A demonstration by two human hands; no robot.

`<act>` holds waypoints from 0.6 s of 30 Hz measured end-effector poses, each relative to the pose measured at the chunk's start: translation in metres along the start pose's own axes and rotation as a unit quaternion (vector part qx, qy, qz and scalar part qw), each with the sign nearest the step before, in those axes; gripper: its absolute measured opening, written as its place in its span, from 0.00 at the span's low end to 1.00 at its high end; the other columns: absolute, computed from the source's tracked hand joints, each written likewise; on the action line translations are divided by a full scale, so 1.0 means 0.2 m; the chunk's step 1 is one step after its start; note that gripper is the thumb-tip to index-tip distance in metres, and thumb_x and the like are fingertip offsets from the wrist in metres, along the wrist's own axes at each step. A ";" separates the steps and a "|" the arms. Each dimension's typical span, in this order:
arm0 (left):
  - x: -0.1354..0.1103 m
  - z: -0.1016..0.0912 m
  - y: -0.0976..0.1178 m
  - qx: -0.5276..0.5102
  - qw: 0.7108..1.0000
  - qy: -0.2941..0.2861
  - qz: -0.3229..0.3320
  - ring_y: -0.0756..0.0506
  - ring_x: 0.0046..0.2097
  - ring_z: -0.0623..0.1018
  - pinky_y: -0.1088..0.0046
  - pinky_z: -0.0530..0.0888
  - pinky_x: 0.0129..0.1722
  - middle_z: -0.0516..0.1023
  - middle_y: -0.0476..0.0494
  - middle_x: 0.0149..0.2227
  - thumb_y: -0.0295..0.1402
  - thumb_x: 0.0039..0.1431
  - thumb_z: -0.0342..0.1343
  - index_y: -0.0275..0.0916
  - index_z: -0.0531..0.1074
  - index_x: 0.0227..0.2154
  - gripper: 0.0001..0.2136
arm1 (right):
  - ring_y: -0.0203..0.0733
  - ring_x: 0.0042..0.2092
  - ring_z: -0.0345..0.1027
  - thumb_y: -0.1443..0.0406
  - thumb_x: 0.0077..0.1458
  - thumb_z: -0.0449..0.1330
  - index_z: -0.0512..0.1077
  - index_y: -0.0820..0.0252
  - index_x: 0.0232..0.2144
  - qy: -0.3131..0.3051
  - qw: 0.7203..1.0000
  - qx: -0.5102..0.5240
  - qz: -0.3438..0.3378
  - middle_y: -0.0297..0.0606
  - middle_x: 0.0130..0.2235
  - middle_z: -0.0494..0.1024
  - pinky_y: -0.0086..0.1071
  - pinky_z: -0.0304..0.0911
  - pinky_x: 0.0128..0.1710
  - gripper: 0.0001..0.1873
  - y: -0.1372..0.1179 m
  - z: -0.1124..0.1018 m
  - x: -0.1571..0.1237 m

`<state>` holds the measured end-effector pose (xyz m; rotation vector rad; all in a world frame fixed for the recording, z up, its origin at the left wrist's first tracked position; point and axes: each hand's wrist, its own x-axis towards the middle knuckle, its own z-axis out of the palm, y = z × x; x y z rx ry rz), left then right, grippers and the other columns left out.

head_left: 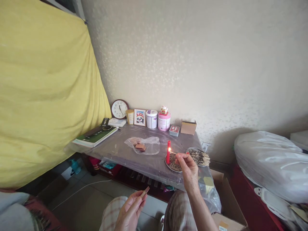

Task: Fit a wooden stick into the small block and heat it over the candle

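Note:
Between the fingertips of my right hand [187, 165] is a burning match [172, 152]. Its flame glows beside the upper part of a red candle [168, 155], which stands upright on a round plate [173, 168]. I cannot tell whether the candle's wick is lit. Low in the view and nearer to me, my left hand [132, 208] pinches a small matchbox [145, 192]. Right of the candle, a second plate holds a heap of used matches [198, 158], many with blackened ends. A clear plastic bag [151, 146] with more small matchboxes [140, 147] lies left of the candle.
Along the wall stand a clock [119, 109], a picture frame [140, 117], tins [151, 119], a figurine [164, 110] and a cardboard box [188, 127]. A green book [95, 137] lies on the table's left. Yellow cloth [48, 89] hangs at left; a plastic-covered bundle [264, 166] is at right.

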<state>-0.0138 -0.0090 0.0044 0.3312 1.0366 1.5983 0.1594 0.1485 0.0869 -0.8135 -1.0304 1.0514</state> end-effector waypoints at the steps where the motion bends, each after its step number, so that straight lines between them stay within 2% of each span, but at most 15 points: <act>1: 0.00 0.00 0.00 -0.003 1.000 0.002 -0.002 0.40 0.50 0.80 0.61 0.71 0.58 0.85 0.37 0.45 0.42 0.45 0.71 0.39 0.83 0.36 0.16 | 0.36 0.26 0.68 0.51 0.41 0.73 0.77 0.59 0.27 -0.001 1.000 -0.003 -0.006 0.34 0.25 0.77 0.31 0.68 0.28 0.19 0.00 0.00 0.01; 8: 0.05 -0.08 -0.06 -0.020 0.999 -0.004 -0.026 0.42 0.47 0.81 0.68 0.74 0.51 0.87 0.38 0.42 0.42 0.41 0.73 0.40 0.83 0.35 0.17 | 0.35 0.25 0.65 0.49 0.41 0.72 0.76 0.59 0.25 0.011 0.999 -0.029 -0.026 0.33 0.23 0.75 0.29 0.65 0.26 0.21 -0.01 0.02 0.05; 12: 0.09 -0.17 -0.10 -0.047 0.996 -0.003 -0.070 0.41 0.46 0.82 0.65 0.75 0.50 0.87 0.38 0.44 0.41 0.44 0.72 0.42 0.83 0.35 0.15 | 0.34 0.24 0.63 0.49 0.43 0.71 0.75 0.59 0.26 0.008 0.999 -0.039 -0.030 0.31 0.23 0.74 0.28 0.62 0.24 0.20 -0.01 0.03 0.08; 15: 0.11 -0.26 -0.14 -0.071 0.992 -0.014 -0.100 0.41 0.46 0.82 0.65 0.76 0.47 0.86 0.40 0.47 0.42 0.41 0.73 0.44 0.83 0.36 0.16 | 0.35 0.24 0.63 0.48 0.43 0.70 0.75 0.59 0.26 0.005 0.998 -0.051 -0.030 0.31 0.23 0.74 0.28 0.61 0.23 0.21 -0.01 0.04 0.10; 18: 0.13 -0.34 -0.17 -0.093 0.990 -0.005 -0.106 0.42 0.43 0.83 0.66 0.76 0.43 0.87 0.44 0.45 0.43 0.39 0.74 0.46 0.83 0.36 0.18 | 0.36 0.25 0.63 0.48 0.45 0.69 0.75 0.59 0.27 0.002 0.998 -0.062 -0.029 0.32 0.23 0.74 0.29 0.62 0.25 0.20 0.00 0.05 0.13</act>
